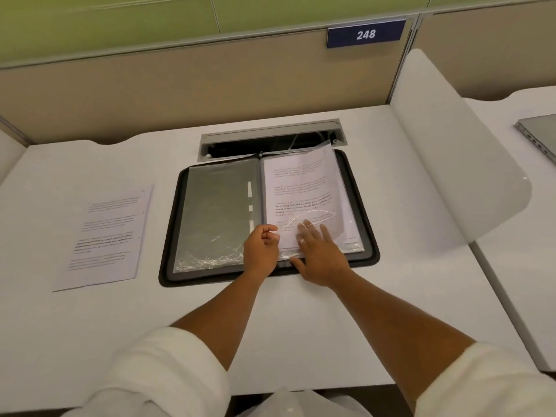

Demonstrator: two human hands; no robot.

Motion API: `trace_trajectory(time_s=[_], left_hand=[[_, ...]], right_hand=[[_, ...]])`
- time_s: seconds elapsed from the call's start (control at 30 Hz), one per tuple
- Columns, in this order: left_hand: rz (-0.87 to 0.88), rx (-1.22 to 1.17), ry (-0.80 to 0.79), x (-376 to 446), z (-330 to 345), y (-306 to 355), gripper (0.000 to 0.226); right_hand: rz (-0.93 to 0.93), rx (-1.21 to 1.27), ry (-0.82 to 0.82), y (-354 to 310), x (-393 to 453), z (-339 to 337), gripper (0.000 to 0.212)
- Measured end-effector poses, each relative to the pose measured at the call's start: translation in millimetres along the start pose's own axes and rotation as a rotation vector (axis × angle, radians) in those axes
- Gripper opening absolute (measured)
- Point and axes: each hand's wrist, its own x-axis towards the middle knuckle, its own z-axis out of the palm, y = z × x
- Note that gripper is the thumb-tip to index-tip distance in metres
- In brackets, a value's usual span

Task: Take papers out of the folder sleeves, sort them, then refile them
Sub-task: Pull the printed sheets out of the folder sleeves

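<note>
Both hands' fingers (311, 231) on sleeve (319, 218) (left (261, 251) pinching)

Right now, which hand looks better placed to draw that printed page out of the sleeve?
Probably the left hand: it already pinches the lower edge of the printed page near the folder's spine. The right hand has straight fingers slid under the clear sleeve, holding it open.

I see a smooth, matt white counter (301, 320). The folder (372, 245) has a dark matt rim that looks like soft plastic; its clear plastic sleeves (210, 224) are glossy and crinkled, catching glare. The printed sheet (105, 236) beside it is plain matt paper. The cable hatch (270, 133) looks like brushed grey metal.
</note>
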Motion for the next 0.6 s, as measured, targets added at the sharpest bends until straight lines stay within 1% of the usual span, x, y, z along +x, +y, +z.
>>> trace_trajectory(time_s=[0.07, 0.13, 0.2, 0.27, 0.37, 0.47, 0.53, 0.6], left_hand=[[-0.003, 0.011, 0.013, -3.1, -0.7, -0.5, 0.015], [-0.009, 0.017, 0.020, -6.6, -1.1, -0.6, 0.015], [-0.030, 0.020, 0.029, -11.4, -2.1, -0.6, 0.012], [-0.048, 0.068, 0.050, -16.5, -5.0, -0.7, 0.008], [-0.103, 0.160, 0.071, -21.2, -11.2, -4.2, 0.012], [-0.168, 0.256, 0.032, -24.2, -17.9, -7.0, 0.023], [-0.211, 0.275, 0.007, -28.4, -21.7, -7.9, 0.029], [-0.267, 0.302, -0.003, -34.1, -26.7, -8.7, 0.034]], right_hand=[[0.036, -0.022, -0.045, 2.0, 3.1, 3.6, 0.080], [0.080, 0.007, -0.077, 5.6, 5.8, 6.6, 0.088], [0.098, 0.025, -0.078, 8.1, 4.7, 10.0, 0.091], [0.091, 0.034, -0.048, 7.5, -0.9, 12.6, 0.089], [0.071, 0.025, -0.012, 4.9, -12.9, 17.6, 0.079], [0.012, 0.014, 0.036, 8.8, -20.2, 20.8, 0.055], [-0.063, -0.017, 0.127, 12.1, -22.7, 19.4, 0.040], [-0.101, -0.016, 0.220, 12.3, -26.6, 14.7, 0.038]])
